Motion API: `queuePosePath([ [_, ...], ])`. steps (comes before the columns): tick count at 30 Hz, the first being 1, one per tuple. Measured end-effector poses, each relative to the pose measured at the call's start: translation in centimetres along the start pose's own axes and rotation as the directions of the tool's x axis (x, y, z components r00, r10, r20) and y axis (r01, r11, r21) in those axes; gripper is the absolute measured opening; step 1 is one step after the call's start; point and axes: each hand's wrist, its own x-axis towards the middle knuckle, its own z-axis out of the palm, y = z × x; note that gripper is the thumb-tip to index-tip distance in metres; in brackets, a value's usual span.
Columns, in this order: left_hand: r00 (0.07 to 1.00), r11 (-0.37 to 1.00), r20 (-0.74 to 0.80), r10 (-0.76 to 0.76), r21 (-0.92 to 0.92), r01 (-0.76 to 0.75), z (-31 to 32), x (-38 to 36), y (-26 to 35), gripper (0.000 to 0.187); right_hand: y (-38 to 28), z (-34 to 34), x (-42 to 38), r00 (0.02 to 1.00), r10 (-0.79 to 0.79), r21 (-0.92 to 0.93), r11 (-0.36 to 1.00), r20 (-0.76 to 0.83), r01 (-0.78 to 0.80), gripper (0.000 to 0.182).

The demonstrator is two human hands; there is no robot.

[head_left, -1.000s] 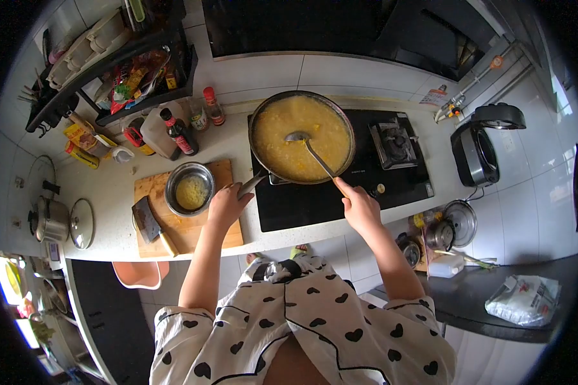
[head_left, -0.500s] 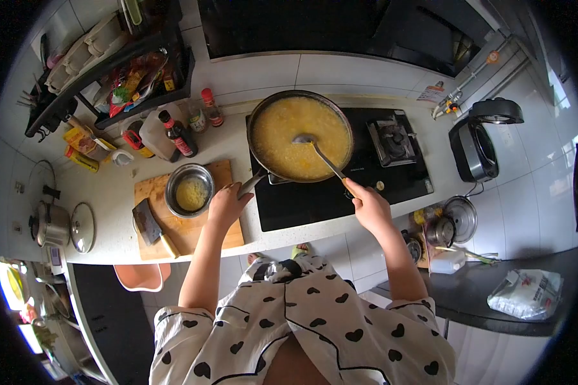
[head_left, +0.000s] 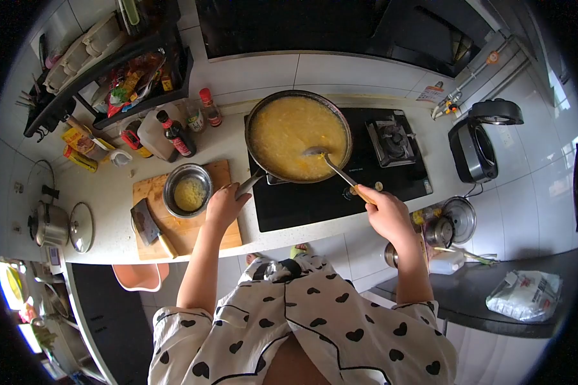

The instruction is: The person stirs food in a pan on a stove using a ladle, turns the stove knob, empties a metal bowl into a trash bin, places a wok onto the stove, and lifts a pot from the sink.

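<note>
A large frying pan (head_left: 253, 147) full of yellow, soupy food (head_left: 292, 128) stands on the left burner of the black stove (head_left: 282, 208). My left hand (head_left: 226, 204) is closed round the pan's handle. In my right hand (head_left: 387, 208) is the handle of a metal ladle (head_left: 336, 168), whose bowl rests in the food near the pan's right side. Left of the pan, a metal bowl (head_left: 169, 183) with pale yellow bits in it sits on a wooden cutting board (head_left: 205, 237). A cleaver (head_left: 149, 224) lies on the board too.
Behind the board stand a dark sauce bottle (head_left: 176, 135) and a red-capped jar (head_left: 210, 108). A second burner (head_left: 392, 141) is right of the pan, with a black rice cooker (head_left: 474, 151) beyond. A lidded pot (head_left: 50, 224) stands far left, an orange basin (head_left: 141, 276) below the counter.
My right hand has moved right and a little down, drawing the ladle's bowl toward the pan's lower right. My left hand stays on the pan handle.
</note>
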Motion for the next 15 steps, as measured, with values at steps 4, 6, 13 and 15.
queuePosePath([
  [4, 1.0, 1.0, 0.001, -0.005, 0.01, 0.005, 0.1, 0.1, -0.1, 0.047, -0.5, -1.0, 0.2, 0.999, 0.046, -0.059, 0.997, -0.001, -0.046, 0.039],
  [6, 1.0, 1.0, 0.005, -0.014, 0.011, 0.014, 0.2, 0.1, -0.1, 0.048, 0.0, -0.5, 0.7, 0.999, 0.024, -0.068, 0.997, -0.041, -0.027, 0.039],
  [13, 0.999, 0.999, 0.018, -0.044, 0.012, 0.044, 0.1, 0.0, 0.0, 0.048, 2.3, 2.4, 3.4, 0.988, -0.039, -0.052, 0.998, -0.152, 0.031, 0.041],
  [15, 0.999, 0.999, 0.024, -0.048, 0.009, 0.047, 0.1, 0.1, 0.0, 0.047, 2.7, 3.1, 4.2, 0.984, -0.05, -0.051, 0.998, -0.171, 0.042, 0.041],
])
